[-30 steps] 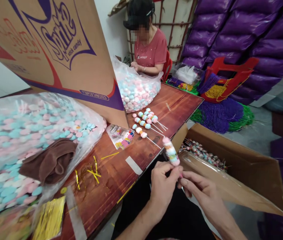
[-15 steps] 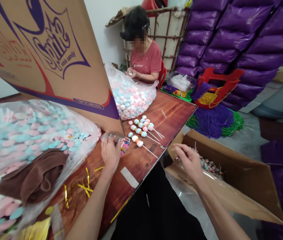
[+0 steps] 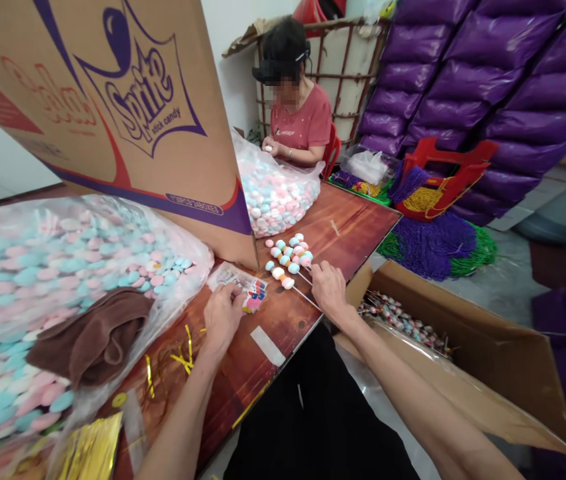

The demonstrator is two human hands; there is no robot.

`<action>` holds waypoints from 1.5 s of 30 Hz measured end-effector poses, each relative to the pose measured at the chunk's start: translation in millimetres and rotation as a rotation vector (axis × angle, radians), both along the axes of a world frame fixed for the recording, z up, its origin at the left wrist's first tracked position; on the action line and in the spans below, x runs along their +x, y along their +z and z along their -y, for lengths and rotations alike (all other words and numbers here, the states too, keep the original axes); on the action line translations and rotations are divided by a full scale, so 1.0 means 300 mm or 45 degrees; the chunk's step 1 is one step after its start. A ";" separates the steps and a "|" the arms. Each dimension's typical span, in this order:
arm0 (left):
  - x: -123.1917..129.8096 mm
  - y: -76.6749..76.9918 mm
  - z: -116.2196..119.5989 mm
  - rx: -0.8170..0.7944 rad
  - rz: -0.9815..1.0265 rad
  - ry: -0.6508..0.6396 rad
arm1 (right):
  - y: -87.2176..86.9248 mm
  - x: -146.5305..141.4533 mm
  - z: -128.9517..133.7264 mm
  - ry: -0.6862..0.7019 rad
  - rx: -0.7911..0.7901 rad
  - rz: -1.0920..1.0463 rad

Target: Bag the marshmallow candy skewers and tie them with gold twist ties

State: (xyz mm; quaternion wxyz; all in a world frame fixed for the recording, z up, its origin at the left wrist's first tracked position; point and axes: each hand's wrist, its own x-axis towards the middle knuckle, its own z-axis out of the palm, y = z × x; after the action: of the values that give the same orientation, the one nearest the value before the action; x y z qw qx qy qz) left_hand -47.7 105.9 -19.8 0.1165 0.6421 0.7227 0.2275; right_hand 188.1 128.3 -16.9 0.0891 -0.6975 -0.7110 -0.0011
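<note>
My left hand point(image 3: 223, 315) is over the table, its fingers closed at a small clear plastic bag point(image 3: 255, 293) with a colourful print. To its right lie several marshmallow skewers point(image 3: 283, 275), pink, blue and white pieces on thin white sticks. My right hand point(image 3: 330, 288) reaches in at the stick end of this group, thumb and fingers pinched on a skewer's stick; the fingers partly hide it. A loose pink marshmallow point(image 3: 269, 243) lies beside the group.
A tall carton point(image 3: 157, 133) stands behind my left hand. Marshmallow bags point(image 3: 87, 247) fill the left, with a brown cloth point(image 3: 93, 337) and gold twist ties point(image 3: 183, 357). An open carton point(image 3: 487, 340) of wrapped skewers is at lower right. A co-worker point(image 3: 297, 120) sits across.
My right hand has moved left from above the open carton to the skewers on the table. My left hand has drawn slightly back from the carton's corner, and more of the printed bag shows.
</note>
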 end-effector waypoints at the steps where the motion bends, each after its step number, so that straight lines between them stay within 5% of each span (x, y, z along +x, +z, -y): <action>1: -0.002 0.002 0.005 -0.008 0.036 0.000 | 0.000 -0.003 0.024 0.018 -0.006 0.006; 8: -0.043 0.025 0.064 -0.129 0.033 -0.056 | -0.015 -0.004 0.172 0.119 -0.008 -0.036; 13: -0.087 0.047 0.101 -0.198 -0.167 -0.060 | 0.076 0.021 0.167 0.081 0.101 -0.076; 18: -0.077 0.033 0.096 -0.056 -0.100 -0.005 | 0.184 -0.061 -0.052 0.137 0.131 -0.045; 23: -0.057 0.026 0.100 0.087 0.103 0.034 | 0.129 -0.216 -0.322 0.381 -0.006 -0.034; 27: -0.061 0.019 0.110 0.150 0.401 0.089 | 0.102 -0.264 -0.392 0.406 -0.018 -0.070; 32: -0.025 0.016 0.106 0.204 0.907 0.024 | 0.162 -0.202 -0.273 0.367 0.062 -0.214; 35: 0.022 0.040 0.112 0.107 1.161 -0.083 | 0.173 -0.172 -0.113 0.582 -0.120 -1.002; 39: 0.070 0.080 0.137 -0.045 1.371 -0.214 | 0.132 -0.184 0.087 0.556 -0.530 -1.713; 42: 0.081 0.091 0.164 -0.034 1.338 -0.262 | 0.115 -0.193 0.175 0.501 -0.456 -1.676; 45: 0.081 0.073 0.199 -0.031 1.282 -0.243 | 0.122 -0.184 0.229 0.513 -0.175 -1.183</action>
State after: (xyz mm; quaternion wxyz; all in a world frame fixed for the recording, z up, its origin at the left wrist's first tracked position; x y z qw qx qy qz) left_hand -23.5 46.3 2.2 0.4780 0.5146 0.5176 0.4886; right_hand 133.0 59.6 19.5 0.3480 -0.4778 -0.7151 0.3731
